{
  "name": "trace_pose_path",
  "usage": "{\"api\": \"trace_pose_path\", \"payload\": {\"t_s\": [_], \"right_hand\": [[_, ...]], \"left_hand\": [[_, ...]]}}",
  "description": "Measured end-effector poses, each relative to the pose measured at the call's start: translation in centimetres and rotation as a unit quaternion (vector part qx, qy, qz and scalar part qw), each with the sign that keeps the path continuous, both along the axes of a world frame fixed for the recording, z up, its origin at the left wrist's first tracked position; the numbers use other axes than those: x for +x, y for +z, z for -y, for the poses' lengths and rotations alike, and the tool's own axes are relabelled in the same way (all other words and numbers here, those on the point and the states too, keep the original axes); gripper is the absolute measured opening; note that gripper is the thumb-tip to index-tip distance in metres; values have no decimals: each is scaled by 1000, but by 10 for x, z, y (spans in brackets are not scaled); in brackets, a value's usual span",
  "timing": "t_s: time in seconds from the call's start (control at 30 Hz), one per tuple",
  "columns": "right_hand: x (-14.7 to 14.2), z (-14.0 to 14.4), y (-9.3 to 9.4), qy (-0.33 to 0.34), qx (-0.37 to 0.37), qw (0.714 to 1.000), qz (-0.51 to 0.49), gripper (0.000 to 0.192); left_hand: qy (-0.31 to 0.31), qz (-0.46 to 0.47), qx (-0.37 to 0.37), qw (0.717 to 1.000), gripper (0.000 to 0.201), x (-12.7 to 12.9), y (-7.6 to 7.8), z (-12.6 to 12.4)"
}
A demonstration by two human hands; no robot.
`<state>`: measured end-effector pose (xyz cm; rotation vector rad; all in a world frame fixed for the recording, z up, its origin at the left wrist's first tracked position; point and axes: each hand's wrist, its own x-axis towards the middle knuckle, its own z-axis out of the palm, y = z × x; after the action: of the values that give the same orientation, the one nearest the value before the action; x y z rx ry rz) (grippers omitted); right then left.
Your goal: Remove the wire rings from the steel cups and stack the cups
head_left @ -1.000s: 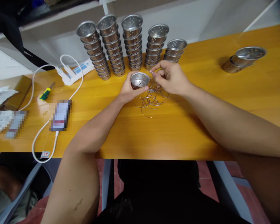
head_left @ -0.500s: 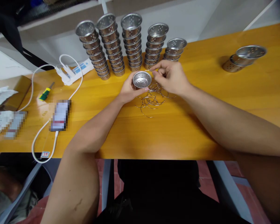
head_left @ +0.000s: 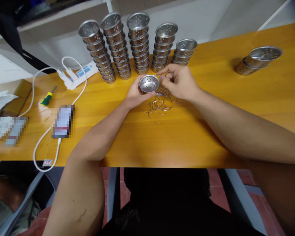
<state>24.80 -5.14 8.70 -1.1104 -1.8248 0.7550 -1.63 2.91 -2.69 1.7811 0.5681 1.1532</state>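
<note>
My left hand (head_left: 137, 92) is wrapped round a perforated metal strainer cup (head_left: 149, 84), its open top tilted toward me. At the cup's right rim, my right hand (head_left: 178, 80) pinches a thin metal wire (head_left: 155, 75) between thumb and forefinger. Most of that wire is hidden by the fingers, and I cannot tell whether it passes through a hole. Several loose curved wires (head_left: 157, 106) lie in a pile on the table just below both hands.
Several stacks of perforated cups (head_left: 139, 41) line the back of the table (head_left: 147, 144). A short stack of cups (head_left: 258, 60) leans at the right. To the left are a power strip (head_left: 82, 75), a screwdriver (head_left: 47, 98) and a phone (head_left: 63, 121) on a white cable.
My right fingers have moved very slightly left with the wire, closer to the cup's rim. The left hand keeps the cup in nearly the same place.
</note>
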Motion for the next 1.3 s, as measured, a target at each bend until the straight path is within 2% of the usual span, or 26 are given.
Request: {"api": "trace_pose_path", "payload": {"t_s": [0.27,0.37,0.6,0.7,0.83,0.93,1.07,1.17,1.3], "right_hand": [[-1,-1,-2,7,8,1000,17,44],[0,-2,-6,0,28,999,28,39],[-1,-2,-11,-26,47,998,36,45],[-4,-1,-10,-38,56,996,53,39],[-11,3,-10,-44,34,997,49,40],[-18,8,-9,-41,20,998,50,38],[-24,11,-5,-21,5,1000,22,32],[-23,10,2,19,1,1000,-14,28],[-11,8,12,84,-73,993,-49,39]], "left_hand": [[23,4,-10,1000,124,3,9,6],[18,-1,2,1000,125,4,6,6],[7,-31,59,998,121,4,-6,1],[13,-38,69,997,121,6,-1,5],[14,-53,79,995,127,6,11,16],[23,-53,85,995,123,4,18,21],[37,-60,76,995,116,2,21,25],[30,-58,63,996,110,1,20,25],[21,-50,39,998,102,-2,15,19]]}}
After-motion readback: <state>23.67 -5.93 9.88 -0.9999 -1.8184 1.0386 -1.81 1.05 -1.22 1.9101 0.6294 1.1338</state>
